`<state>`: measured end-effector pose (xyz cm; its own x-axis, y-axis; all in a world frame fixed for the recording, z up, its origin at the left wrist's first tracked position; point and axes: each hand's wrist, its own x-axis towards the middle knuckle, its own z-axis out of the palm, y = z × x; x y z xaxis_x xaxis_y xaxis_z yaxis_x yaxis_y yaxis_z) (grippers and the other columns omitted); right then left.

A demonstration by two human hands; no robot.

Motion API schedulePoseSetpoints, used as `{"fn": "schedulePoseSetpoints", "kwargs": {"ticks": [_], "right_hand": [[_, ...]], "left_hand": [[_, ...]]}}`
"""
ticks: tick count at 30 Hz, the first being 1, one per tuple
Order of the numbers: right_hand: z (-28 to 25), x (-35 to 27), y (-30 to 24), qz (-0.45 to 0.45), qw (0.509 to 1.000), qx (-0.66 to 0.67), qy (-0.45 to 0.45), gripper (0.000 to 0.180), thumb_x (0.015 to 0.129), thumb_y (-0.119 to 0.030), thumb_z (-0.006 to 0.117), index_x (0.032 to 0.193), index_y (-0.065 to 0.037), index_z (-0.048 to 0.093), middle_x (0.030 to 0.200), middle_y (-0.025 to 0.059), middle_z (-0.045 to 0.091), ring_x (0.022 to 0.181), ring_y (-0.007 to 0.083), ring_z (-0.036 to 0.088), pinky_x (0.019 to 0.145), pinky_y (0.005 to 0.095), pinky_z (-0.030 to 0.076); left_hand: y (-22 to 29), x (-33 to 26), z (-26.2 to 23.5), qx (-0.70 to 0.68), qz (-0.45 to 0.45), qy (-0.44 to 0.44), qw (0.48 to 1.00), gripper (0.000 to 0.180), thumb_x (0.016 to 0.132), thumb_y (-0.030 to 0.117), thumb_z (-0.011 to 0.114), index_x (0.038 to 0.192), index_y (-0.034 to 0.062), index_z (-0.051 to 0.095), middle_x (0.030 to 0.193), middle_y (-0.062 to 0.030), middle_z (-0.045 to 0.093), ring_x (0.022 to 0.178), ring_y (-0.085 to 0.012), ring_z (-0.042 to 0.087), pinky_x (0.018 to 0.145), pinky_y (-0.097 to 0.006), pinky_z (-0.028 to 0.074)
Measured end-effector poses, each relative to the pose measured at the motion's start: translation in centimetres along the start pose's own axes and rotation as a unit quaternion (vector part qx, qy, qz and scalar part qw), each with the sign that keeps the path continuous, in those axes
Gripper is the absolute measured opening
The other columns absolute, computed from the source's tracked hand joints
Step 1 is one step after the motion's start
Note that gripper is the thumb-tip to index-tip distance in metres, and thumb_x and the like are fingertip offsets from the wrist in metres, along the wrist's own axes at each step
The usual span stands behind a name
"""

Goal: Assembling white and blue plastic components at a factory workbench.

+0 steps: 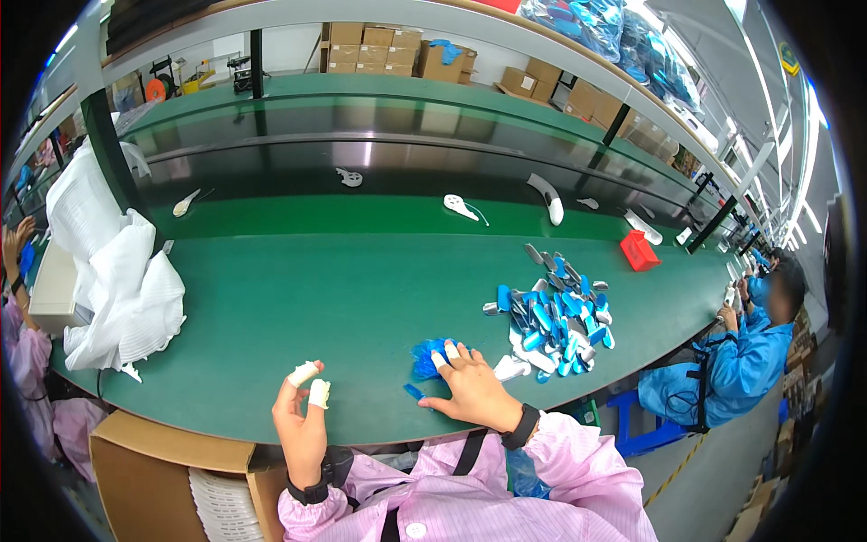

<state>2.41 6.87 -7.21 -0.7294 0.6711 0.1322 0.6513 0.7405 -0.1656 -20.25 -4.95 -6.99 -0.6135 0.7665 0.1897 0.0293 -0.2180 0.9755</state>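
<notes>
My right hand [474,390] lies flat with its fingers stretched over a crumpled heap of blue film [426,361], touching its right side. A small blue film strip [414,391] is beside the thumb. To the left, my left hand [302,417] is raised over the table's front edge, thumb and fingers apart, with nothing visible between them. Pale finger cots cover some fingertips on both hands. Just right of my right hand, a spread pile of small curved silver pieces [533,341], many faced with blue film, lies on the green table [298,298].
White foam sheets [117,271] heap up at the left. A red bin [639,251] stands at the right beside the belt [361,212], which carries several white parts. An open carton [172,443] sits below the front edge. Co-workers sit at both sides.
</notes>
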Motion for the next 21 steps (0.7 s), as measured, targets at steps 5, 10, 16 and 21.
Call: {"fn": "schedulePoseSetpoints", "kwargs": {"ticks": [5,10,16,21], "right_hand": [[0.9,-0.6,0.5,-0.023,1.0,-0.012,-0.001,0.035,0.085,-0.022,0.06,0.113,0.0,0.059,0.114,0.0247,0.06,0.105,0.0381,0.06,0.091,0.0457,0.046],[-0.5,2.1,0.5,-0.008,0.999,-0.046,-0.014,0.014,0.081,-0.007,0.055,0.092,-0.002,0.063,0.082,0.0162,0.066,0.076,0.0336,0.066,0.066,0.0408,0.054],[1.5,10.8,8.5,0.083,0.978,-0.058,0.182,0.009,0.072,-0.002,0.055,0.074,-0.005,0.064,0.069,0.0209,0.063,0.068,0.0381,0.064,0.062,0.0475,0.051],[3.7,16.1,8.7,0.095,0.983,-0.012,0.155,0.024,0.074,-0.001,0.057,0.091,-0.007,0.072,0.078,0.0202,0.066,0.076,0.0373,0.065,0.07,0.0453,0.053]], "left_hand": [[-0.4,0.1,-0.4,0.0,-0.005,0.002,1.0,0.025,0.085,-0.002,0.055,0.108,0.0012,0.063,0.109,-0.0071,0.064,0.102,-0.0152,0.056,0.082,-0.027,0.043],[-0.4,0.1,-0.9,0.013,0.003,0.013,1.0,0.025,0.085,-0.002,0.055,0.108,0.002,0.063,0.109,-0.0062,0.065,0.1,-0.0143,0.056,0.081,-0.027,0.042],[-0.3,0.4,-0.9,0.005,-0.008,0.01,1.0,0.025,0.085,-0.001,0.056,0.108,0.0031,0.063,0.11,-0.0058,0.065,0.099,-0.014,0.057,0.081,-0.027,0.041],[-1.0,0.1,-1.4,0.062,0.024,-0.006,0.998,0.028,0.087,-0.002,0.055,0.115,-0.0006,0.059,0.113,-0.0075,0.062,0.1,-0.0132,0.057,0.078,-0.024,0.044]]}}
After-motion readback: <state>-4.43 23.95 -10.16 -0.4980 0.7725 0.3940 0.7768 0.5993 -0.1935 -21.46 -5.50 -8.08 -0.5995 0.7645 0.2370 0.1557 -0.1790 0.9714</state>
